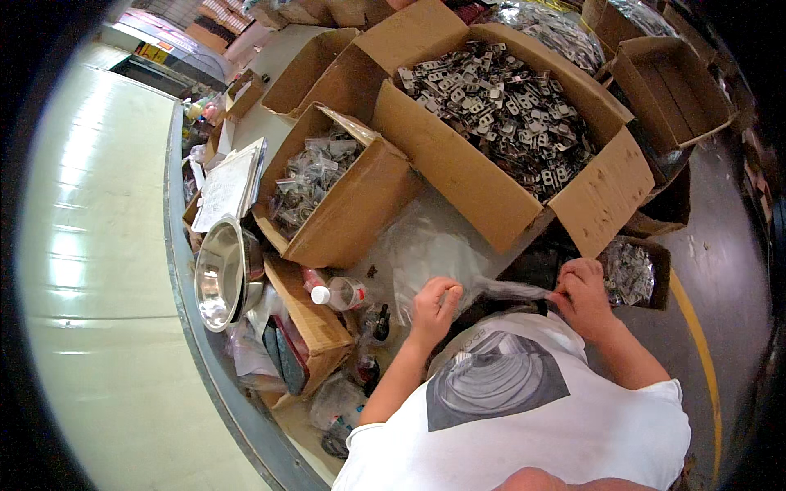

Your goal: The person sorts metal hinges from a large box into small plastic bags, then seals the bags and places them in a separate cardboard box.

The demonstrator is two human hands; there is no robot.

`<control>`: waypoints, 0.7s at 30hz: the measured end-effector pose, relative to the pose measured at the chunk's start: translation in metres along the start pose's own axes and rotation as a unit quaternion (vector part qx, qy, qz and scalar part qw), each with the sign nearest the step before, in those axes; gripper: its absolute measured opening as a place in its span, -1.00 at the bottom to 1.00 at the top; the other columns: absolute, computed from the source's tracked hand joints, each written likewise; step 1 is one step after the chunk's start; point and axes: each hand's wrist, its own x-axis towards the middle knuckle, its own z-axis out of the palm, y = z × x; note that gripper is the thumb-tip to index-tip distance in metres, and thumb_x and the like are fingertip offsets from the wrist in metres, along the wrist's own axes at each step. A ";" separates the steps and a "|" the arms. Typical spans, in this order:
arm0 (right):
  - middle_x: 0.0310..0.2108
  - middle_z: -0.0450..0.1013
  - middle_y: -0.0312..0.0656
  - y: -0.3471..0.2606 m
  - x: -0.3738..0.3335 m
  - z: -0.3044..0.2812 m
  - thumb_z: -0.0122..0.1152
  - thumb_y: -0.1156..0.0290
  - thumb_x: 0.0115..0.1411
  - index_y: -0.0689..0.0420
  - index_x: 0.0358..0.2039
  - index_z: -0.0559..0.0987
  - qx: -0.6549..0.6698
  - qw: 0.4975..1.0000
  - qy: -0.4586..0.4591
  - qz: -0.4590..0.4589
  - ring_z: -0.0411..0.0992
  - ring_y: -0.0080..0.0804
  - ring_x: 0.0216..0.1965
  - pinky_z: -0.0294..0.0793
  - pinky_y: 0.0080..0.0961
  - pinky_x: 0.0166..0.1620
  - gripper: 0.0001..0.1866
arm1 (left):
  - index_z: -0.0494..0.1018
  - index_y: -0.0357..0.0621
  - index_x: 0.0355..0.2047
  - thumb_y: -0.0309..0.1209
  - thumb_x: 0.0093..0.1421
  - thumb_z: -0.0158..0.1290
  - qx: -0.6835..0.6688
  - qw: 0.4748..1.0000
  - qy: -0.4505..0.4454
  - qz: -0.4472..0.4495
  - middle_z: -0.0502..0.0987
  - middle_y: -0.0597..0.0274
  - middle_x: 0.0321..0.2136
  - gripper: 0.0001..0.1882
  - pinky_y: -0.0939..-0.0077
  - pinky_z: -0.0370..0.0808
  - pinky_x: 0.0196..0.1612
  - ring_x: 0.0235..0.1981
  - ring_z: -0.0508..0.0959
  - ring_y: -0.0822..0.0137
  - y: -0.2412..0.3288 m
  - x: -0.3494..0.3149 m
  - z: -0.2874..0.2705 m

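Note:
A clear plastic bag (pixel 514 290) is stretched in a narrow band between my two hands, close in front of my white shirt. The fingers of my left hand (pixel 435 308) are curled closed at the bag's left end. At its right end, my right hand (pixel 584 299) pinches the plastic between thumb and fingers. More clear plastic (pixel 434 260) lies flat on the table just beyond my left hand. A small clear bottle with a white cap (pixel 337 295) lies on its side to the left of that hand.
Beyond my hands stands a large open carton (pixel 463 192) full of small metal parts. A smaller carton (pixel 356 209) of bagged parts is left of it. Steel bowls (pixel 219 274) sit at the left edge. By my right hand is a box of packaged pieces (pixel 629 272).

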 end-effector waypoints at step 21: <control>-0.48 0.39 -0.04 0.038 -0.022 0.067 0.24 0.34 -0.02 0.20 -0.53 0.48 0.086 0.986 -0.123 0.078 0.40 -0.04 -0.31 0.41 -0.17 -0.24 -0.80 | 0.50 -0.25 -0.21 -0.33 0.25 -0.07 0.404 0.913 0.029 -0.043 0.52 0.03 -0.18 -0.73 0.13 0.34 -0.05 -0.12 0.44 -0.01 -0.107 -0.045 0.003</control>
